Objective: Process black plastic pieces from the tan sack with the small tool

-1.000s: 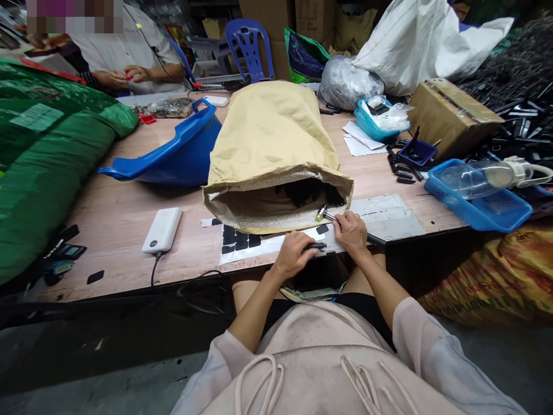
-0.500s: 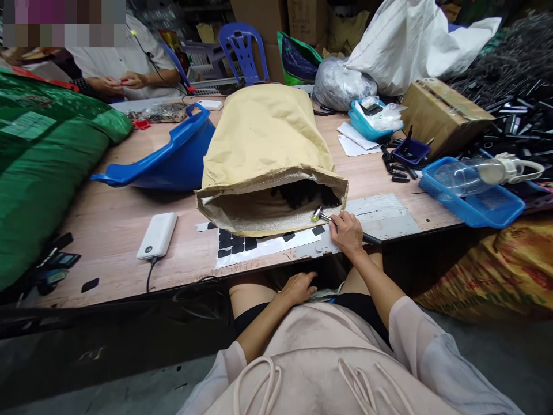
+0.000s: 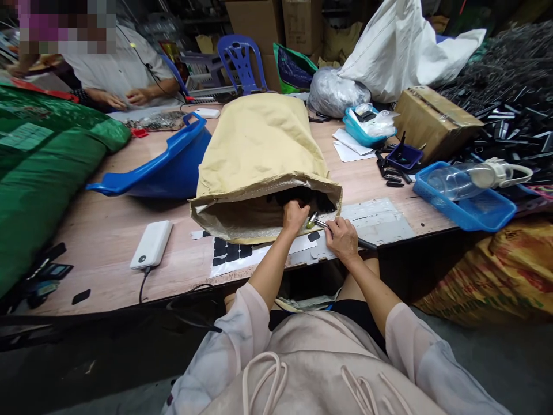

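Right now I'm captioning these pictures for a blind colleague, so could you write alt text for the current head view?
A person's left hand reaches into an open paper sack holding black items, while the right hand grips a hammer at its mouth. A blue basin and white power bank lie left on the table.
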A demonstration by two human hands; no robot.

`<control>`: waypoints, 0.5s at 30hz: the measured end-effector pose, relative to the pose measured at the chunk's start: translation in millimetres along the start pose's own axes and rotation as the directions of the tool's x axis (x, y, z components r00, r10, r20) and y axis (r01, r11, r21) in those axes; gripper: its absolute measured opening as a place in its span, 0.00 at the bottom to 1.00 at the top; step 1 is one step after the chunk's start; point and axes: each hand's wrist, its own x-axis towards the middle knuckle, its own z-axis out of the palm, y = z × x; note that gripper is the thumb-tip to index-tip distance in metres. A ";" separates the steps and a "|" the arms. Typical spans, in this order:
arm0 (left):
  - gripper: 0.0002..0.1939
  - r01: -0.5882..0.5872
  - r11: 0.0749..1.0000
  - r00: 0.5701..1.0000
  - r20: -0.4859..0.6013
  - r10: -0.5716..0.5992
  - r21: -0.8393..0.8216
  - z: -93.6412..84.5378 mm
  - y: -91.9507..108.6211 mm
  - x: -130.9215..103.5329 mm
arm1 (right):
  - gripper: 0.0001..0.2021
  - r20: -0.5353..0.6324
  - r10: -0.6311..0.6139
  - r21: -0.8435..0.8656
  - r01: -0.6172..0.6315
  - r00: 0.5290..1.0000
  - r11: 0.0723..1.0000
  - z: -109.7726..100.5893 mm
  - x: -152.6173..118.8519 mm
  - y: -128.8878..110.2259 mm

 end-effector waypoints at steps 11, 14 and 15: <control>0.11 -0.067 0.994 0.996 -0.058 0.062 -0.082 -15.2 -24.3 -28.4 | 0.10 0.002 0.000 -0.015 0.000 1.000 1.000 -0.9 -0.2 -1.5; 0.12 -0.110 0.970 0.994 -0.019 0.109 -0.217 -30.2 -54.0 -55.1 | 0.10 0.012 0.000 -0.012 0.000 1.000 1.000 -1.4 0.1 -1.4; 0.13 -0.110 0.960 0.994 0.000 0.114 -0.256 -34.1 -64.0 -62.7 | 0.10 0.013 -0.001 -0.012 0.001 1.000 1.000 -1.5 0.2 -1.1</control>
